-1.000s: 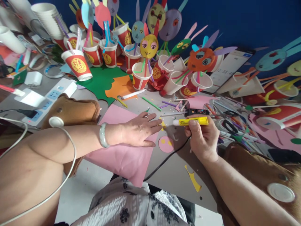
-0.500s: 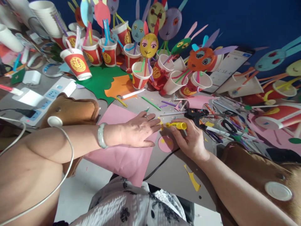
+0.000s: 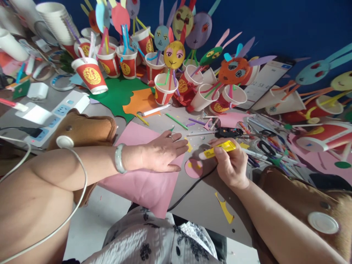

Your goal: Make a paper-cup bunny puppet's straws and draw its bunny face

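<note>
My right hand [image 3: 233,163] grips a yellow glue stick [image 3: 222,147], its pale tip pointing left and held above the table. My left hand [image 3: 165,152] lies flat with fingers stretched out, over the edge of a pink paper sheet [image 3: 148,187]. Its fingertips touch or lie beside a small yellow paper piece [image 3: 189,144]; the fingers partly hide it. Below the glue stick's tip is a round pink paper disc [image 3: 193,171] with two yellow spots on it, flat on the grey table.
Paper cups [image 3: 165,88] with straws and paper rabbit faces stand along the back. Scissors [image 3: 265,146], pens and scraps crowd the right. A power strip [image 3: 59,112] lies left, near a brown cushion [image 3: 85,128]. A black cable [image 3: 189,191] crosses the table, near a yellow offcut [image 3: 225,209].
My right hand has drawn the glue stick back to the right, away from the yellow paper piece, and tilted it so its tip points down-left. My left hand has stayed in place.
</note>
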`<state>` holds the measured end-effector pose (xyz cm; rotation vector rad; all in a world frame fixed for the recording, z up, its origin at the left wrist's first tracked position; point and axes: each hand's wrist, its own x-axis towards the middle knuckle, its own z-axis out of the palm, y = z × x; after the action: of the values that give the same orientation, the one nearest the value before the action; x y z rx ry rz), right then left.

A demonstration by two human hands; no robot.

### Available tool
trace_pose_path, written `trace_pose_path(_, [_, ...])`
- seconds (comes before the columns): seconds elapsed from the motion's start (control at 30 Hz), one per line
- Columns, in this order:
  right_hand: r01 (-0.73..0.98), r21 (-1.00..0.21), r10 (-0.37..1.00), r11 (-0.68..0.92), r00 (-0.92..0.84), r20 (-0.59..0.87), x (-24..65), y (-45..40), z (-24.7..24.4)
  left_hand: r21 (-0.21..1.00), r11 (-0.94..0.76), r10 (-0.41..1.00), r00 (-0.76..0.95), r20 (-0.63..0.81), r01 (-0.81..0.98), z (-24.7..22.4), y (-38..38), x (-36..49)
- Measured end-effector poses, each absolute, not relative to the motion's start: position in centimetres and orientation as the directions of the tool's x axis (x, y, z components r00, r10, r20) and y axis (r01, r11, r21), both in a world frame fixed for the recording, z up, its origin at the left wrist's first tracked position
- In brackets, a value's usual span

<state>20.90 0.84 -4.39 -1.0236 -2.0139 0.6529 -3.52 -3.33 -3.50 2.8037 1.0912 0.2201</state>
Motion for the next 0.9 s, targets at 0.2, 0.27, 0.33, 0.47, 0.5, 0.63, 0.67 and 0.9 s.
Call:
trace_pose_path(0.2, [0.276, -0.766, 0.754, 0.581, -0.537, 0.378, 21.0, 0.4, -4.0, 0.212, -0.722, 0.687, 0.720, 0.100, 0.659, -4.4, -3.1, -3.6])
trace_pose_path(0.27, [0.265, -0.742, 0.718, 0.615, -0.578, 0.389, 20.9, 0.3, -3.8, 0.219, -0.725, 0.683, 0.722, 0.111, 0.653, -4.8, -3.0, -3.6])
trace_pose_path(0.33, [0.270, -0.722, 0.699, 0.636, -0.598, 0.392, 20.8, 0.2, -3.7, 0.219, -0.728, 0.681, 0.724, 0.114, 0.650, -5.1, -2.9, -3.7])
trace_pose_path(0.47, [0.360, -0.670, 0.724, 0.649, -0.564, 0.397, 20.6, 0.2, -3.9, 0.224, -0.733, 0.676, 0.725, 0.134, 0.642, -5.1, -2.8, -3.6])
trace_pose_path(0.5, [0.389, -0.657, 0.740, 0.645, -0.533, 0.411, 20.5, 0.2, -3.9, 0.220, -0.733, 0.677, 0.724, 0.133, 0.644, -5.0, -2.8, -3.6])
trace_pose_path(0.63, [0.510, -0.605, 0.791, 0.611, -0.428, 0.437, 20.3, 0.3, -4.3, 0.203, -0.714, 0.697, 0.710, 0.106, 0.670, -4.5, -2.9, -3.4])
trace_pose_path(0.67, [0.530, -0.587, 0.790, 0.612, -0.429, 0.437, 20.3, 0.4, -4.4, 0.205, -0.710, 0.700, 0.706, 0.105, 0.674, -4.4, -3.0, -3.4])
trace_pose_path(0.9, [0.534, -0.554, 0.769, 0.639, -0.456, 0.448, 20.5, 0.5, -4.6, 0.228, -0.708, 0.701, 0.705, 0.110, 0.668, -4.3, -2.9, -3.5])
